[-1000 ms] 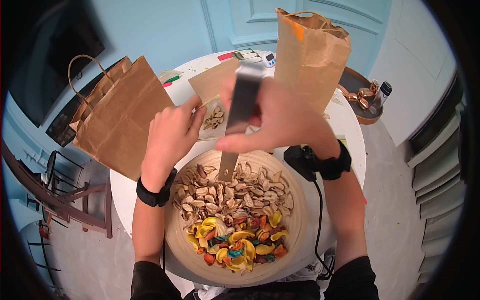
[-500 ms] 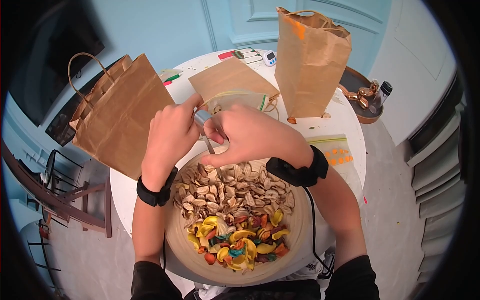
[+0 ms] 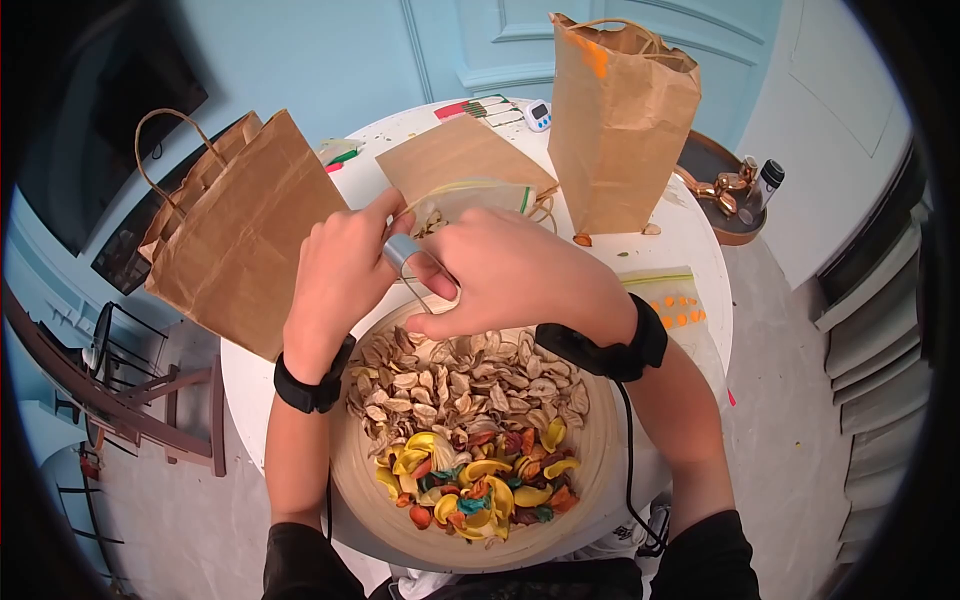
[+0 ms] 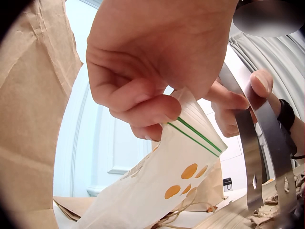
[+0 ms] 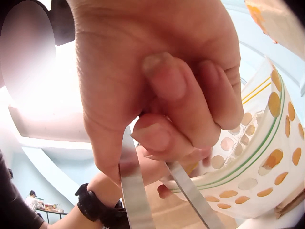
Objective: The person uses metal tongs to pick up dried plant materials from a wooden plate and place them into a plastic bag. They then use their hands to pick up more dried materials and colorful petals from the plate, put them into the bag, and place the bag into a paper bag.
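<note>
The left hand [image 3: 343, 265] pinches the rim of a zip bag [image 3: 478, 198] with orange dots; in the left wrist view the bag [image 4: 157, 176] hangs from its fingers. Some dried pieces lie inside the bag. Metal tongs [image 3: 404, 252] are in the right hand [image 3: 525, 265], thumb on one arm and fingers on the other. In the left wrist view the tongs [image 4: 248, 148] point down at pale dried petals [image 3: 470, 385] in a round wooden bowl [image 3: 345, 480]. Colourful pieces [image 3: 490, 490] fill the bowl's near part. The right hand hides part of the bag.
Paper bags stand on the left [image 3: 240, 240] and back right [image 3: 622, 130]. A flat brown paper piece [image 3: 455, 155] lies behind the zip bag. Another dotted zip bag [image 3: 680, 320] and a small timer [image 3: 537, 116] are on the white table. A round side tray [image 3: 715, 160] holds a bottle.
The right hand with the tongs has come down from above the zip bag to the bowl's far side, then barely moved. The left hand has kept its hold on the bag.
</note>
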